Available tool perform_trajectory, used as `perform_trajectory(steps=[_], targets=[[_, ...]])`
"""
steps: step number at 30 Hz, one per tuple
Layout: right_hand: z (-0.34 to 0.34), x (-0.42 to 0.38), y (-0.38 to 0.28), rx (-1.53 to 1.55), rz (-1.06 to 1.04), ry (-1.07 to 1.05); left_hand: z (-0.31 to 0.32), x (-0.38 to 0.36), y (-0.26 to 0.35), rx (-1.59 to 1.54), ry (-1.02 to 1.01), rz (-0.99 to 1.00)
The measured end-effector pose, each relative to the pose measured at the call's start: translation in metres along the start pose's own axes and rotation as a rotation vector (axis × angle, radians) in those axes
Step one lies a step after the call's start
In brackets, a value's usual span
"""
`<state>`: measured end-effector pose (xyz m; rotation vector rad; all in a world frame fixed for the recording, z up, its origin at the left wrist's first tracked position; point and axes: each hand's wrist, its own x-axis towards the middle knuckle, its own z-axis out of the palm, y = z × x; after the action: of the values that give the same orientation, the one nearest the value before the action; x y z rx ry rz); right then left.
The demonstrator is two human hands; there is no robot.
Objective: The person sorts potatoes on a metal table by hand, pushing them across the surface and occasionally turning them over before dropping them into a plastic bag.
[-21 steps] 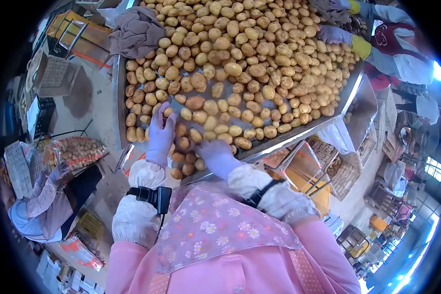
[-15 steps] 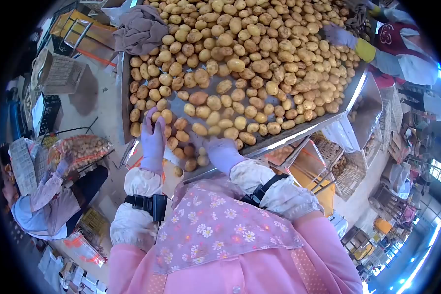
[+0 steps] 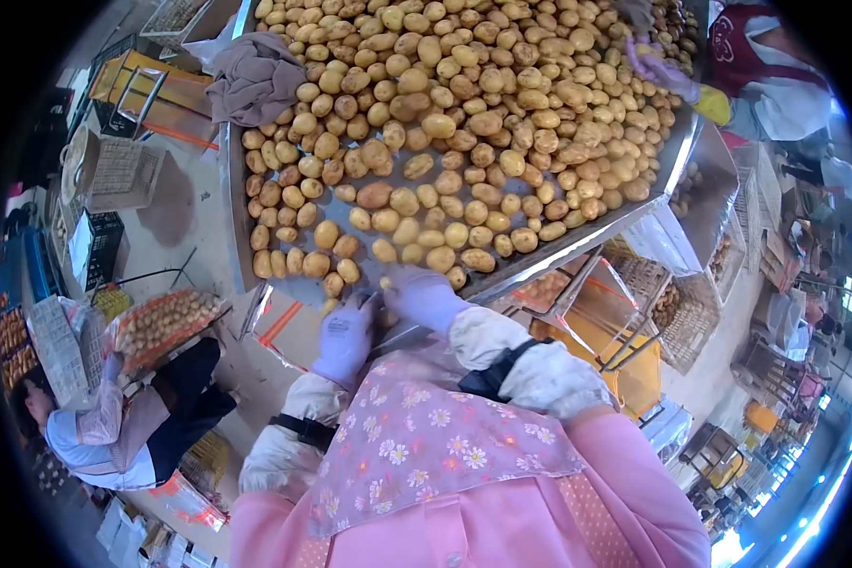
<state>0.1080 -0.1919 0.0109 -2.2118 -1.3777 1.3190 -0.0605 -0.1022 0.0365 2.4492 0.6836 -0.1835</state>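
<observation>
**At the near rim of the metal table (image 3: 559, 254), potatoes (image 3: 502, 99) heaped deep at the far side and thin close by**

Your left hand (image 3: 344, 336) is low at the table's near corner, fingers bent toward the right and largely hidden, so whether they grasp anything cannot be told. Your right hand (image 3: 418, 295) is just beside it, palm down with the fingers curved; a small potato shows by its fingertips, but a grip on it cannot be made out. The two hands nearly meet – touching or slightly apart, it is unclear. Set like this, they seem to form a loose cup at the corner, perhaps so that what is between them stays together.

The raised rim probably keeps the potatoes from rolling off. A grey-brown cloth (image 3: 256, 80) is bunched over the left edge, likely there to be out of the way. At the far right, another person's gloved hand (image 3: 658, 71) is over the heap.

The potatoes lie all across the table: several deep beyond your reach, in a single loose layer nearer you, with bare metal showing between some of them. They are round to oval and mixed in size, yellow-tan, many with brown blotches – one in the thin layer looks redder than its neighbours.
</observation>
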Motion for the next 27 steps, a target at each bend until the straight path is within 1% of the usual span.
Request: perform_trajectory(steps=[1, 2, 4, 5, 6, 7, 8, 9, 10, 11, 12, 14, 15, 16, 17, 18, 19, 20, 21, 22, 23, 24, 25, 26, 27], targets=[[-0.005, -0.011, 0.009, 0.276, -0.022, 0.156, 0.0, 0.004, -0.001, 0.057, -0.09, -0.026], [-0.009, -0.024, 0.018, 0.269, -0.022, 0.151, 0.0, 0.004, -0.002, 0.117, -0.183, -0.056], [-0.038, -0.055, 0.019, 0.714, 0.009, 0.219, -0.002, -0.001, -0.022, 0.126, -0.197, -0.043], [-0.036, -0.064, 0.029, 0.712, 0.004, 0.222, -0.001, -0.003, -0.031, 0.14, -0.217, -0.025], [-0.03, -0.071, 0.04, 1.093, 0.027, 0.235, -0.006, -0.003, -0.026, 0.143, -0.214, -0.021], [-0.03, -0.074, 0.044, 1.475, 0.047, 0.247, -0.019, -0.002, -0.013, -0.044, -0.112, -0.088], [-0.029, -0.075, 0.046, 1.477, 0.046, 0.26, -0.031, 0.002, 0.001, -0.234, -0.015, -0.149], [-0.032, -0.082, 0.043, 1.77, 0.069, 0.239, -0.041, 0.011, 0.026, -0.309, 0.036, -0.042], [-0.034, -0.091, 0.041, 2.06, 0.096, 0.213, -0.045, 0.023, 0.054, -0.423, 0.016, 0.124], [-0.039, -0.098, 0.04, 2.054, 0.101, 0.221, -0.044, 0.034, 0.077, -0.533, 0.005, 0.296], [-0.047, -0.102, 0.041, 2.006, 0.162, 0.236, -0.038, 0.042, 0.093, -0.538, 0.012, 0.308], [-0.059, -0.114, 0.048, 1.913, 0.286, 0.261, -0.028, 0.052, 0.113, -0.445, -0.025, 0.35], [-0.054, -0.136, 0.08, 1.828, 0.103, 0.344, -0.019, 0.058, 0.104, -0.437, 0.04, 0.401], [-0.074, -0.163, 0.083, 1.568, 0.263, 0.519, -0.017, 0.062, 0.095, -0.443, 0.03, 0.41], [-0.059, -0.174, 0.114, 1.052, 0.14, 0.788, -0.017, 0.067, 0.085, -0.627, 0.019, 0.2], [-0.066, -0.204, 0.142, 0.682, 0.335, 0.72, -0.018, 0.074, 0.076, -0.802, 0.009, -0.014], [-0.055, -0.227, 0.191, 0.064, 0.429, 0.665, -0.021, 0.085, 0.07, -0.805, 0.009, -0.009], [-0.056, -0.228, 0.191, 0.06, 0.429, 0.667, -0.025, 0.097, 0.065, -0.515, 0.142, 0.094], [-0.058, -0.231, 0.189, -0.04, 0.5, 0.778, -0.027, 0.108, 0.063, -0.223, 0.268, 0.194], [-0.067, -0.23, 0.182, -0.147, 0.567, 0.892, -0.022, 0.122, 0.064, -0.227, 0.272, 0.198], [-0.074, -0.212, 0.177, -0.223, 0.356, 0.945, -0.013, 0.136, 0.068, -0.026, 0.115, 0.235], [-0.073, -0.186, 0.168, 0.069, 0.295, 0.951, -0.004, 0.147, 0.074, 0.175, -0.043, 0.273], [-0.071, -0.161, 0.156, 0.359, 0.222, 0.949, 0.0, 0.156, 0.082, 0.236, -0.148, 0.227], [-0.08, -0.147, 0.125, 0.203, 0.172, 0.866, -0.004, 0.164, 0.085, 0.238, -0.138, 0.236], [-0.087, -0.138, 0.093, 0.05, 0.13, 0.775, -0.006, 0.168, 0.088, 0.278, -0.189, 0.23]])
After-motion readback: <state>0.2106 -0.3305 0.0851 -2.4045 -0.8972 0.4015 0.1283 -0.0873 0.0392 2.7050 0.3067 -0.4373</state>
